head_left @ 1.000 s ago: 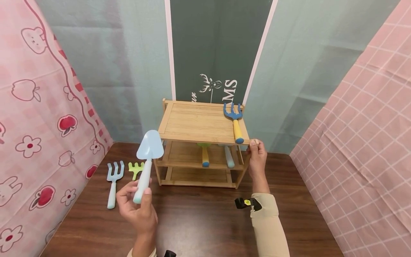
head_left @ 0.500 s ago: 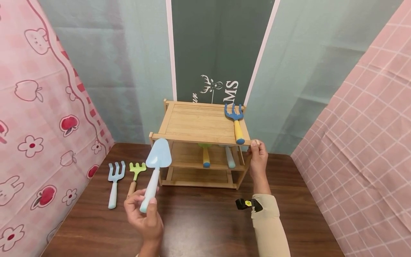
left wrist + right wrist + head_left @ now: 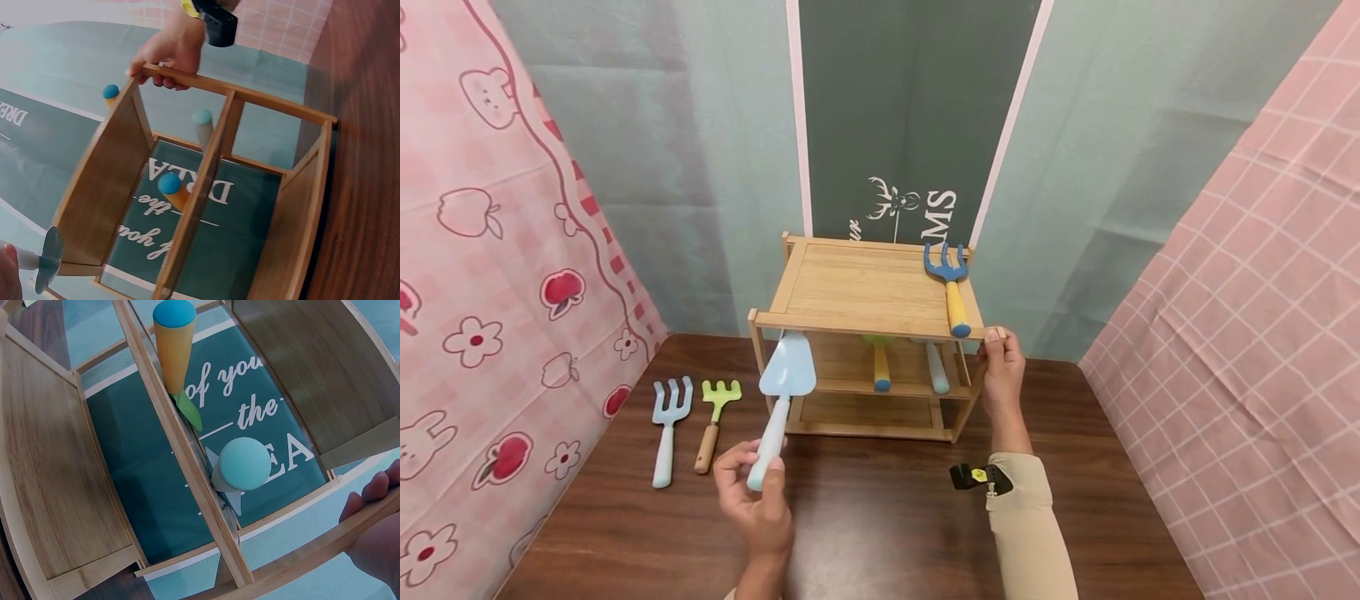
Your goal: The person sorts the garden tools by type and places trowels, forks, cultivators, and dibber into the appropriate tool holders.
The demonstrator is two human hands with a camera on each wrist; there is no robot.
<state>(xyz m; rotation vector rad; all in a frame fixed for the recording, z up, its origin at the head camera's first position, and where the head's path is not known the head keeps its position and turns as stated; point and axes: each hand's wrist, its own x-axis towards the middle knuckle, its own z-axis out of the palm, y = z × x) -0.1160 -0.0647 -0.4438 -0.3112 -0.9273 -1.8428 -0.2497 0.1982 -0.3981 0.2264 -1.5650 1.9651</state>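
Note:
A light blue trowel (image 3: 787, 367) with a pale handle is pinched in my left hand (image 3: 758, 504), its blade pointing at the left front of the wooden shelf rack (image 3: 865, 320). My right hand (image 3: 1002, 371) grips the rack's front right top corner. On the top board lies a blue hand fork (image 3: 953, 296) with a yellow handle. Two tools rest on the middle board: a yellow-handled one (image 3: 881, 367) with a green head and a pale-handled one (image 3: 937, 368), their heads mostly hidden in the head view. The left wrist view shows the trowel's blade (image 3: 49, 259) beside the top board.
To the left on the dark wooden table (image 3: 880, 517) lie a light blue hand fork (image 3: 665, 433) and a small green rake (image 3: 715, 425) with a wooden handle. Patterned pink cloth (image 3: 512, 292) hangs at the left, pink checked cloth (image 3: 1240, 317) at the right.
My left hand has carried the trowel rightward and a little lower, so its blade now overlaps the rack's left side in the head view. The right hand has kept its grip on the corner.

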